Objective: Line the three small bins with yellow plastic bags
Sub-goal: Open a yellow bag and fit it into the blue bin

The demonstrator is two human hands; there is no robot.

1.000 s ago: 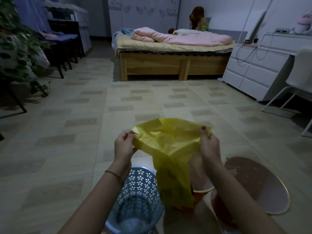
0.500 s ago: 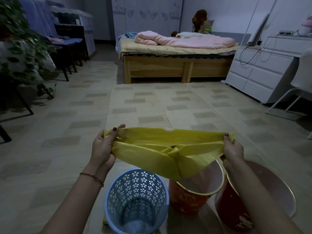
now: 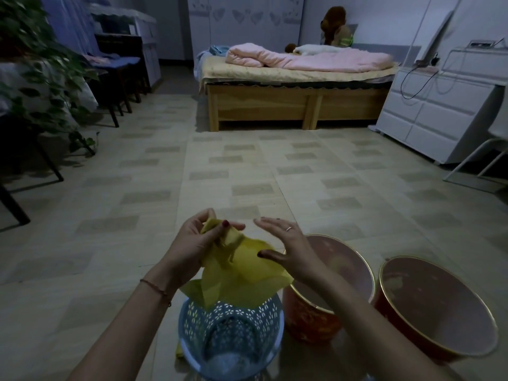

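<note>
Directly below the hands stands a blue perforated plastic bin (image 3: 231,334), with no bag inside. Above its far rim hangs the thin yellow plastic bag (image 3: 236,268), crumpled. The left hand (image 3: 198,243) pinches the bag's top corner between thumb and fingers. The right hand (image 3: 286,248) is spread flat, its thumb touching the bag. Under the right forearm is a red round bin with gold rim (image 3: 324,320), and further right a second red bin (image 3: 439,312). Beyond the hands lie the tiled floor (image 3: 247,166) and a wooden bed (image 3: 297,103).
</note>
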